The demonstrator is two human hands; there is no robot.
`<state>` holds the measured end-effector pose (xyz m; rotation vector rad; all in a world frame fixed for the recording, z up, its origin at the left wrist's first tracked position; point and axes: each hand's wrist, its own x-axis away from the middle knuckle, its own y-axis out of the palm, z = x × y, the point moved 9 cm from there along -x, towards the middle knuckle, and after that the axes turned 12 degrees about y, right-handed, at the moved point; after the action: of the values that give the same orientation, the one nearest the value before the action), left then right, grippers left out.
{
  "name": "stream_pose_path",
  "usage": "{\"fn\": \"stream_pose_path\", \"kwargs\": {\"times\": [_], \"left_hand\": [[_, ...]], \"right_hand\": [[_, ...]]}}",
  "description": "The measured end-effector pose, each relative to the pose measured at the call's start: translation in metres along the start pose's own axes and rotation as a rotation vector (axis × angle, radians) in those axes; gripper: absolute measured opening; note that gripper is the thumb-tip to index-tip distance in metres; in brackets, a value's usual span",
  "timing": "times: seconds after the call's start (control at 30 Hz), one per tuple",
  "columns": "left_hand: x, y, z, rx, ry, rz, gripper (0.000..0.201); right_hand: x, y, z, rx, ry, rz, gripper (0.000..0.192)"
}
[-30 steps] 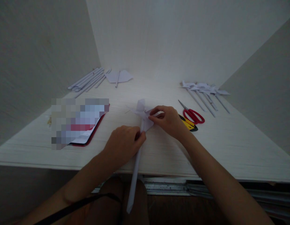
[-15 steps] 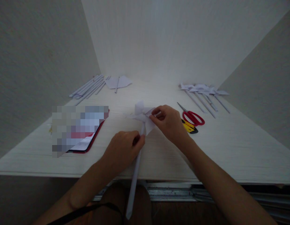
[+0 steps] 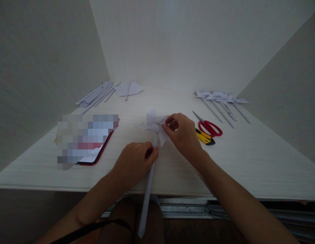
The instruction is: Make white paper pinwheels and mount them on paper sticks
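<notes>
While the left hand [image 3: 134, 161] clamps the paper stick [image 3: 147, 200], the right hand [image 3: 182, 135] pinches the pinwheel head [image 3: 152, 126].
Stick's long axis: bottom centre to frame centre, leaning slightly right; head end uppermost.

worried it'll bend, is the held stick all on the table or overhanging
Overhanging: the stick runs from the left hand past the near edge of the table.
</notes>
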<state>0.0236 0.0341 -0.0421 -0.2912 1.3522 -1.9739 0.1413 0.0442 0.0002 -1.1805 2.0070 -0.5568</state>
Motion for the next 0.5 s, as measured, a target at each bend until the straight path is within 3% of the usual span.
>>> {"fn": "stream_pose_path", "kwargs": {"times": [0.5], "left_hand": [[-0.001,0.001,0.001,-0.016,0.016,-0.007,0.033]], "right_hand": [[0.005,-0.002,-0.012,-0.007,-0.093,0.004,0.008]]}}
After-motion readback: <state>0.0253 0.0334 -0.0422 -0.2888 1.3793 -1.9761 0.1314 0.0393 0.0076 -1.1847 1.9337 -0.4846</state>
